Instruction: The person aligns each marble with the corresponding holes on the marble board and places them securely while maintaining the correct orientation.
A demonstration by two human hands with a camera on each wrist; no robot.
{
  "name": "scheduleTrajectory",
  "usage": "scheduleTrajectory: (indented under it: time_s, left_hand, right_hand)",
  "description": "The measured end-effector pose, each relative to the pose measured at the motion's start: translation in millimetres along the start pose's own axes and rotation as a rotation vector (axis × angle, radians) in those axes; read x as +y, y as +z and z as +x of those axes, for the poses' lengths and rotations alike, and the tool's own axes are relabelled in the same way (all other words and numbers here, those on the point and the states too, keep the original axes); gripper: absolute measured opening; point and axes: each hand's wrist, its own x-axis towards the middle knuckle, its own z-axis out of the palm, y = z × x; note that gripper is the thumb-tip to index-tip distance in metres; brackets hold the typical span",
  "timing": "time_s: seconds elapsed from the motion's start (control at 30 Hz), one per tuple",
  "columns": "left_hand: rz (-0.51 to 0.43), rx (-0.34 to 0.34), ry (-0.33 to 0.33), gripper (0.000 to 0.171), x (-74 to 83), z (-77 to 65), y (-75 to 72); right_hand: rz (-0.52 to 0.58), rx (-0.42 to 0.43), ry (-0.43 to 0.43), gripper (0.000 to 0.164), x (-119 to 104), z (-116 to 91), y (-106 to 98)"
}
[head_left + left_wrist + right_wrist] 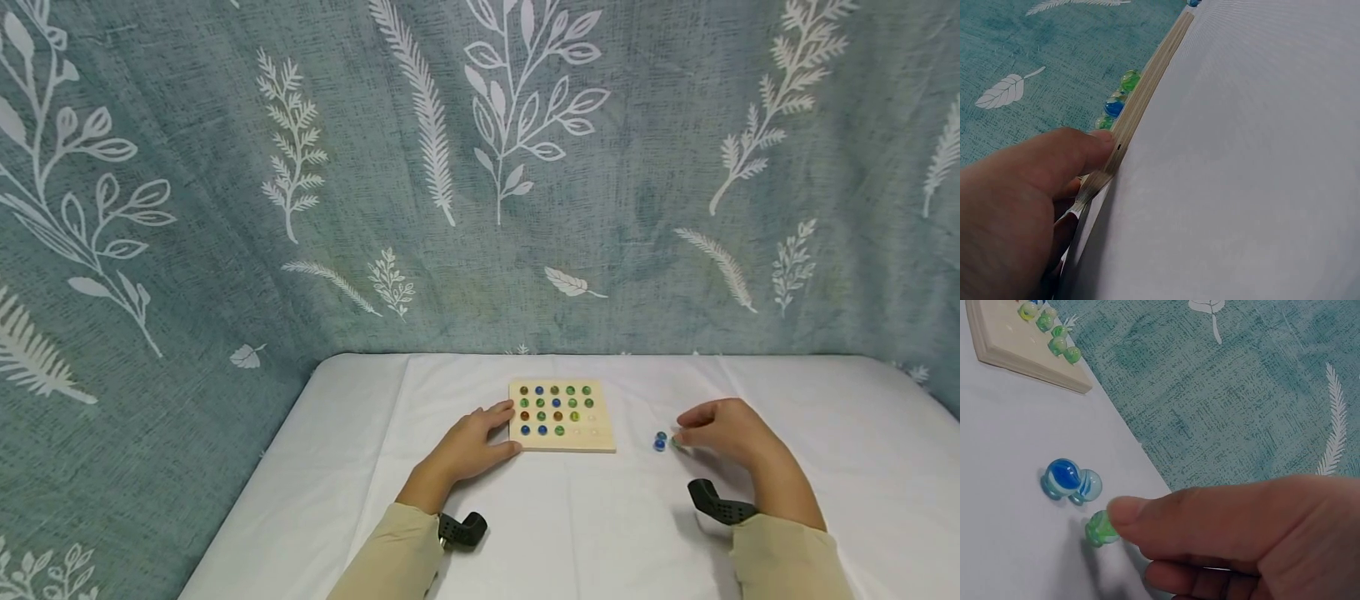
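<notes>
A pale wooden board (pixel 577 444) with rows of glass marbles in its hollows lies on the white-covered table. My left hand (pixel 468 446) holds its near left corner, thumb along the near edge and fingers at the left side. In the left wrist view the thumb presses the board's edge (pixel 1141 100). To the right of the board, my right hand (pixel 727 429) pinches a green marble (pixel 1099 530) low over the cloth; the fingers behind it are partly hidden. Beside it lie a blue marble (pixel 1063 475) and a clear blue-streaked marble (pixel 1090 485), close together.
Several hollows at the board's near right corner hold no marble. A white cloth (pixel 637 533) covers the table, and a teal leaf-patterned curtain (pixel 480 275) hangs behind it. Each wrist wears a black camera mount (pixel 720 504).
</notes>
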Motion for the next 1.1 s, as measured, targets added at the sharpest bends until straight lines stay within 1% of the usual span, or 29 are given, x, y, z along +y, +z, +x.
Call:
scheduleTrajectory:
  time_s: [0.23, 0.63, 0.97, 1.1]
  left_hand:
    - [-0.001, 0.01, -0.005, 0.065, 2.3, -1.2, -0.1]
    - [0.005, 0.012, -0.004, 0.064, 1.8, -0.7, 0.1]
    - [-0.002, 0.008, 0.001, 0.066, -0.2, -0.1, 0.5]
    - [-0.005, 0.002, -0.001, 0.066, 0.3, -0.5, 0.2]
  right_hand:
    - [-0.004, -0.02, -0.012, 0.04, 0.8, 0.1, 3.1]
    - [-0.066, -0.019, -0.06, 0.031, -1.4, 3.3, 7.3]
    - [-0.069, -0.008, -0.075, 0.026, 0.0, 4.2, 8.8]
    - [-0.062, -0.007, -0.068, 0.025, -0.7, 4.1, 9.1]
